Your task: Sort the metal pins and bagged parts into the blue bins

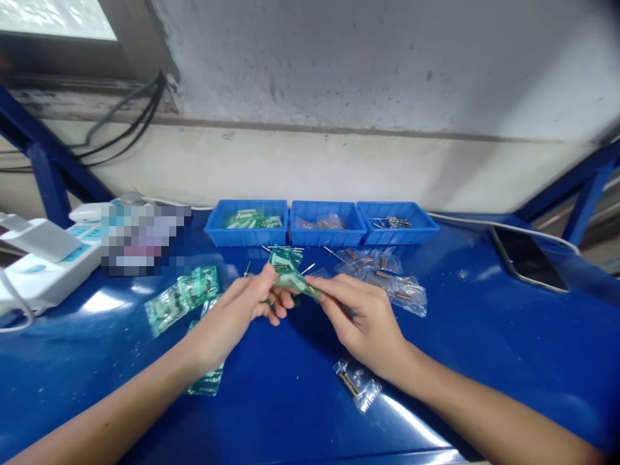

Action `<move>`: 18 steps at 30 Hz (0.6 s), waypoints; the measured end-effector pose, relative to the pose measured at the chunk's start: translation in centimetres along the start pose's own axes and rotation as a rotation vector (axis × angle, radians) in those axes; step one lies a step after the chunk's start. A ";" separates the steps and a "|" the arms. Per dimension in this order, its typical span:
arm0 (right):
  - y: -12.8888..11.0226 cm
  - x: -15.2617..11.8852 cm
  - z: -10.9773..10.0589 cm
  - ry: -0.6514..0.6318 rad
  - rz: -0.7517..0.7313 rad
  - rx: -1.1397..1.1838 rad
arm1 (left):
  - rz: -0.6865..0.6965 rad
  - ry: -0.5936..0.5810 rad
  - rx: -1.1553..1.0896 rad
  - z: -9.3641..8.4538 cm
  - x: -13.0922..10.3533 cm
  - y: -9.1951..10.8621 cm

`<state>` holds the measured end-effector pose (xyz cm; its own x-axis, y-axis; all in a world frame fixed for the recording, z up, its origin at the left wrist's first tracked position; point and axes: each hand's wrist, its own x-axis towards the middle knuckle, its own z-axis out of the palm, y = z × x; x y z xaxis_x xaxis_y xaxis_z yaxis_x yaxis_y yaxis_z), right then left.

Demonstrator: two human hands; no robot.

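Observation:
A small green plastic bag (293, 281) with pale pieces in it is held above the blue table, between both hands. My left hand (252, 294) pinches its left end between thumb and fingers. Its right end is in the closed fingertips of my right hand (361, 310). Just behind lie another green bag (285, 257) and several loose metal pins (332, 252). Filled green bags (181, 298) lie to the left, partly hidden by my left forearm. Clear bags (400, 287) of copper-coloured pins are spread to the right, and one more clear bag (357, 385) lies nearer me.
Along the wall stand three blue bins: the left bin (213, 236) with green bags, the middle bin (300, 237) with clear bags, the right bin (421, 234) with metal pins. A white power strip (39, 278) sits at left, a phone (527, 258) at right.

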<state>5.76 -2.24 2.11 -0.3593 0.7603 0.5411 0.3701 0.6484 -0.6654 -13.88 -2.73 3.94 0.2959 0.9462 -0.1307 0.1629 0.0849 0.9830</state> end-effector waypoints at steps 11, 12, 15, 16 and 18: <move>0.2 -0.1 0.2 -0.017 -0.090 -0.051 | 0.505 0.768 0.960 -4.3 3.2 3.6; 0.2 0.1 0.2 -0.024 -0.085 -0.059 | 0.495 0.717 1.095 -4.9 3.4 3.5; -0.7 0.6 -0.6 -0.073 -0.038 -0.080 | 0.445 0.497 1.341 -5.7 2.4 1.9; -1.4 0.6 -1.1 -0.118 -0.026 -0.072 | 0.433 0.432 1.347 -5.5 1.3 1.0; -3.1 -0.3 -2.2 -0.255 -0.029 -0.011 | 0.461 0.397 1.290 -4.9 -1.5 -0.7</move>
<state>6.63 -4.40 5.19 -0.5737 0.7082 0.4114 0.3652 0.6708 -0.6455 -19.04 -2.71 4.05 0.3132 0.8520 0.4195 0.9184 -0.3841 0.0946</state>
